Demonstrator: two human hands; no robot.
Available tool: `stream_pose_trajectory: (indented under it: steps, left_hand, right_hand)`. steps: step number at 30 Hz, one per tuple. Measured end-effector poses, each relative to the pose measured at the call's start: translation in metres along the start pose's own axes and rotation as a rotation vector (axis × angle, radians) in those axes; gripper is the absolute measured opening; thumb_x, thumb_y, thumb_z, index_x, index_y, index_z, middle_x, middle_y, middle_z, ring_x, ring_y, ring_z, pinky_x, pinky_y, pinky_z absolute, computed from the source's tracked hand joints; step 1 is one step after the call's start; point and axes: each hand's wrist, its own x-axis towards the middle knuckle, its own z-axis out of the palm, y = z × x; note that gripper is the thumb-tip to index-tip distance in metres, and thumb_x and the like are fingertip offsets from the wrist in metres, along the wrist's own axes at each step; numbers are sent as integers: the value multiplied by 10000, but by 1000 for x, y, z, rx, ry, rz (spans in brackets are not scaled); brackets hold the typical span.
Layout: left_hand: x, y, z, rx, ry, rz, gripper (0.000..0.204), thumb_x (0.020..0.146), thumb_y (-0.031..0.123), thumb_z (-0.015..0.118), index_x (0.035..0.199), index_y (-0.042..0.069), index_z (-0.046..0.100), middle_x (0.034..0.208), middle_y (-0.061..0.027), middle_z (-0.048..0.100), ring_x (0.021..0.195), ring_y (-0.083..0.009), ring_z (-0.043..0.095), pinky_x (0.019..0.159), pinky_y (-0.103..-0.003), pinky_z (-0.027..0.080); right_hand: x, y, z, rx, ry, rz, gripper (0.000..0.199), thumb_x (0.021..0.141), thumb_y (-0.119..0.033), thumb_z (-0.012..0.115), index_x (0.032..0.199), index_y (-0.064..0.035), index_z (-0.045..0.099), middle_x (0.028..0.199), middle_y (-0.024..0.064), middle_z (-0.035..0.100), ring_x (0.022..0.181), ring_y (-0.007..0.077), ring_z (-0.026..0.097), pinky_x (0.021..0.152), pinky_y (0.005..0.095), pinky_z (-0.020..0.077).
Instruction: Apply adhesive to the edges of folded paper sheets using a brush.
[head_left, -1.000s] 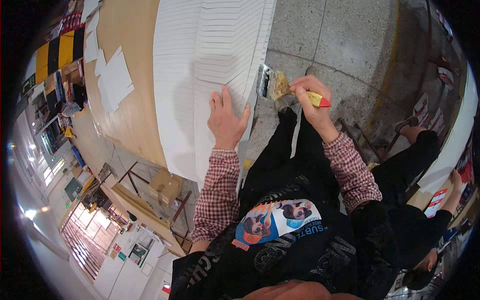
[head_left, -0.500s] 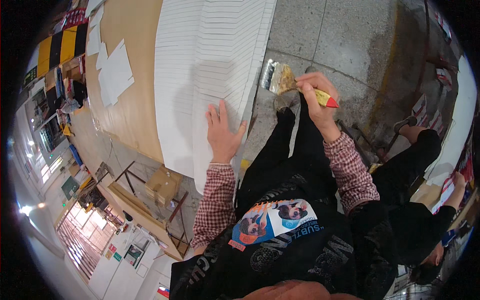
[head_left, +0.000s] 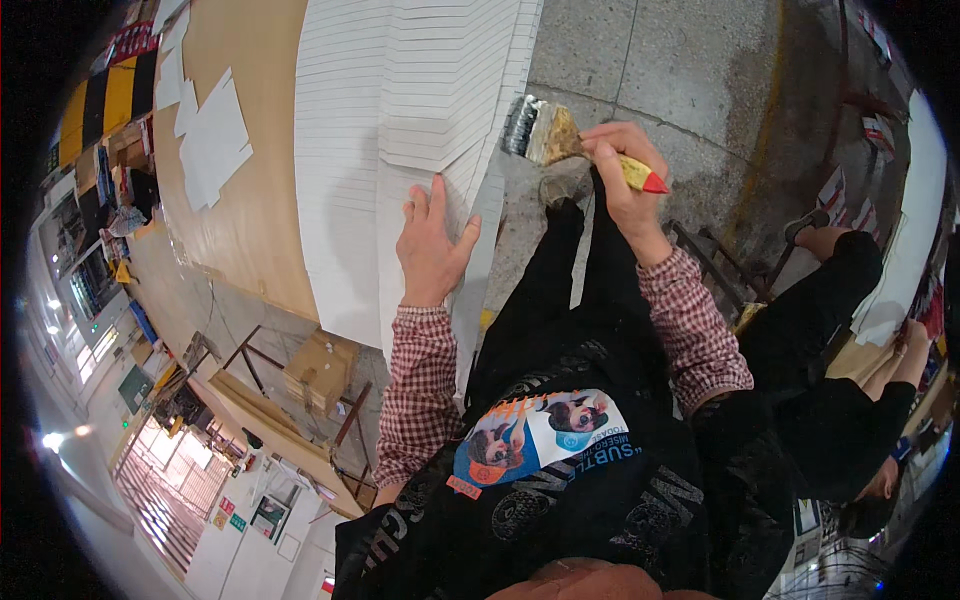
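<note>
My left hand [head_left: 432, 243] lies palm down with its fingers apart on a layered stack of white paper sheets [head_left: 338, 190]. The sheets overlap like a fan, so their edges form rows of thin bent lines. In my right hand [head_left: 628, 180] is a wide flat paintbrush [head_left: 557, 135], gripped by its yellow, red-tipped handle. Its head points left, with a dark and white bristle end near the right edge of the stack. Whether the bristles touch the paper I cannot tell.
The sheets rest on a wooden tabletop [head_left: 240, 50], where loose white paper pieces [head_left: 215, 148] also lie. Cardboard boxes [head_left: 320, 372] stand on the floor at lower left. To my right, another person [head_left: 835, 430] in black works beside a long white surface [head_left: 905, 235].
My left hand has slid slightly farther up the stack. The brush in my right hand has moved a little up and left, and the whole view has shifted slightly.
</note>
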Motion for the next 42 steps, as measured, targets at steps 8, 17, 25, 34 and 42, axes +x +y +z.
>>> stream_pose_trajectory:
  steps: [8,17,25,34,42]
  left_hand:
    - [-6,17,24,128,148,-83,798,796,440,649,1421,64,327,1392,-310,346,1283,-470,346,1014,-506,332]
    - [-72,2,58,227,182,-276,907,764,454,678,1444,34,248,1446,-347,193,1356,-479,174,1071,-581,179]
    - [-62,-27,-1,-3,-74,-118,780,807,449,613,1398,13,349,1350,-344,382,1256,-471,380,1003,-442,364]
    - [-63,-32,-5,12,-91,-49,756,802,435,614,1381,13,373,1301,-363,422,1184,-454,465,911,-461,432]
    - [-65,-7,24,133,46,-96,768,775,412,666,1369,9,395,1304,-352,430,1233,-467,422,970,-435,405]
  right_hand:
    - [-38,-10,-6,33,-98,65,110,829,-47,568,760,21,621,816,114,652,759,197,615,686,298,473]
    - [-43,-5,-17,27,-82,65,112,827,-48,572,753,16,626,811,120,647,768,195,615,692,306,474]
    - [-28,3,10,15,-43,-27,88,823,-48,584,784,17,628,841,117,647,769,197,615,683,295,474]
    - [-52,-15,12,12,-27,-19,80,817,-37,582,775,16,625,832,117,652,762,198,619,676,300,480]
    - [-80,-17,17,-17,-85,11,114,833,-57,581,764,22,626,836,114,653,773,198,614,684,301,474]
